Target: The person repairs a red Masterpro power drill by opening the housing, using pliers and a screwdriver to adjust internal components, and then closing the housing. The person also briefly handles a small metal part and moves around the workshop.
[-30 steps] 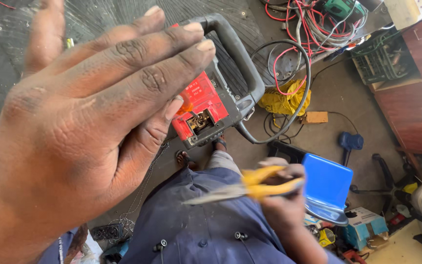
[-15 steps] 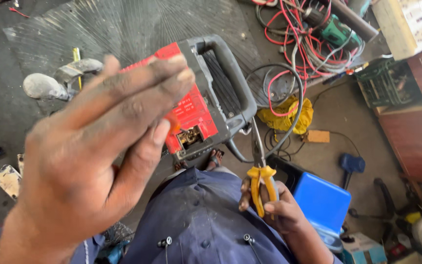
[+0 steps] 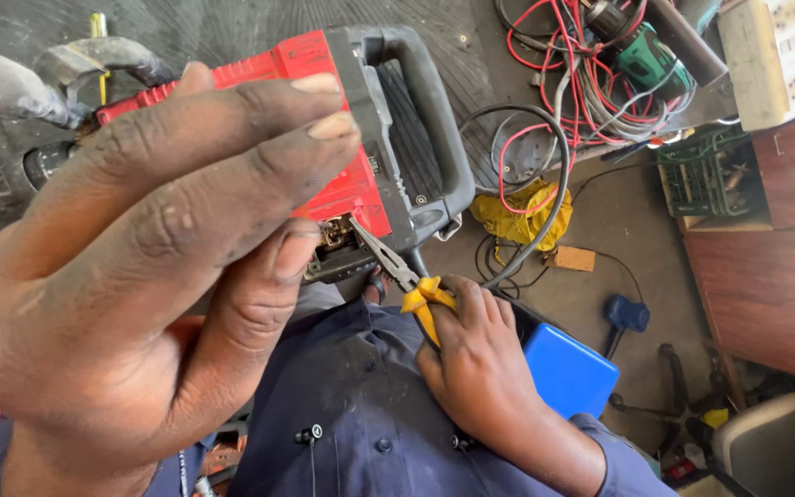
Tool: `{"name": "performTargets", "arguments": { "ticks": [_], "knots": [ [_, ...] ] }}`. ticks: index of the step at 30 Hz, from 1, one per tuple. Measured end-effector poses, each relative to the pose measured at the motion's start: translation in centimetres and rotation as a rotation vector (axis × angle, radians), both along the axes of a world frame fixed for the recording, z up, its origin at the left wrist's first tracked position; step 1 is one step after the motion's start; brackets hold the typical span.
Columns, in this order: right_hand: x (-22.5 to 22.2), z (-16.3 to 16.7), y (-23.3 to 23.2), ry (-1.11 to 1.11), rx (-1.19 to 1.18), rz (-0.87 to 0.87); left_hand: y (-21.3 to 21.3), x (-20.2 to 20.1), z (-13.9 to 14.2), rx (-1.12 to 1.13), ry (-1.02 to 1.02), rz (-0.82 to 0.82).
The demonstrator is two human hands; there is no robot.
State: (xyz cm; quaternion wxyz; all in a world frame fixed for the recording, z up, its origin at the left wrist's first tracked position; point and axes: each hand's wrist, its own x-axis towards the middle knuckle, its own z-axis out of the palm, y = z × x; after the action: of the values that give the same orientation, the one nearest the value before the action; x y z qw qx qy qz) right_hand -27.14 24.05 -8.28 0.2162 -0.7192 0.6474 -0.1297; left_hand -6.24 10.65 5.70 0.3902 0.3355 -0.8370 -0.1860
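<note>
Cluttered workshop floor fills the background, cables upper right, while the open, empty left hand blocks a red power tool and the right hand grips yellow-handled pliers.

Left hand is looming close to camera, fingers together and extended, covering part of the red power tool. Right hand is gripping yellow-handled needle-nose pliers, tips poking into the exposed opening at the tool's lower rear, beside its grey handle. Black cable is looping from the tool. Blue box is sitting just beside right hand. Red and white wires, green drill, yellow rag are lying on the floor.
</note>
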Motion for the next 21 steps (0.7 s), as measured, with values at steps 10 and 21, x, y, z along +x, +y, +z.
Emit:
{"name": "performTargets", "arguments": {
  "ticks": [10,21],
  "knots": [
    [0.2,1.6,-0.2,-0.237,0.363,-0.13,0.2,0.7,-0.4,-0.037,-0.023,0.007],
    [-1.1,-0.9,1.1,-0.291,0.018,0.053,-0.2,0.6,-0.3,-0.052,-0.009,-0.006]
  ]
}}
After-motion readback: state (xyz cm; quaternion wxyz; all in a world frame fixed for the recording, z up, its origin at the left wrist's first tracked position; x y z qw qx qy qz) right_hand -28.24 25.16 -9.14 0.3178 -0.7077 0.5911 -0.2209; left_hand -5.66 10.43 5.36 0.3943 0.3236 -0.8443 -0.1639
